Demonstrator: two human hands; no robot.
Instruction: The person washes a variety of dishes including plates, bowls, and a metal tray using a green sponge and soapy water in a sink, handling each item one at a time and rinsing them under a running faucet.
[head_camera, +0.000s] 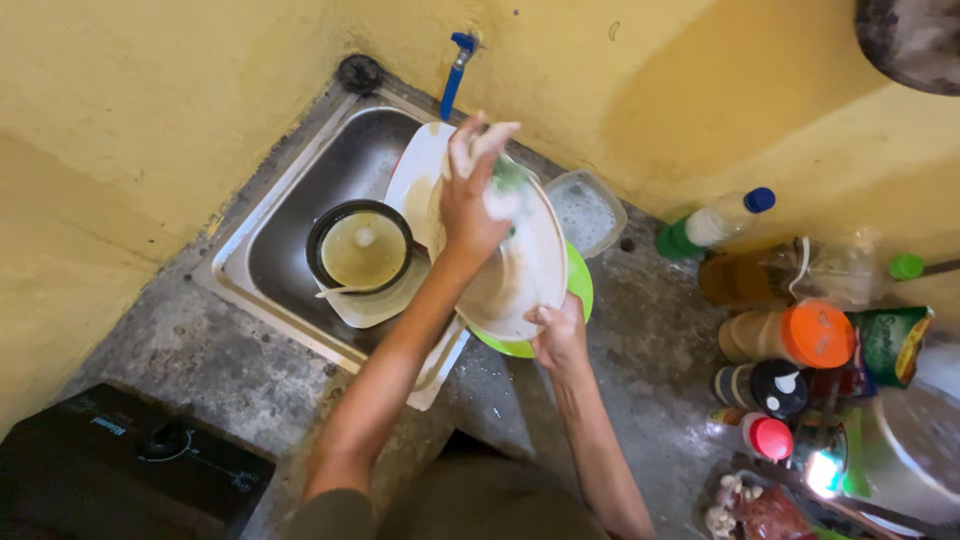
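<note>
At frame centre my right hand (560, 335) pinches the round white plate (525, 270) tilted so my left hand (470, 200) presses the green sponge (508, 175) flat against it.

Home kitchen, steel sink (285, 215) w/ blue tap (456, 75) in concrete counter (200, 370), condiment bottles (790, 340), yellow walls (130, 110)

White plate (525, 265), soapy, tilted on edge over sink rim, green sponge (508, 178) on its face
</note>
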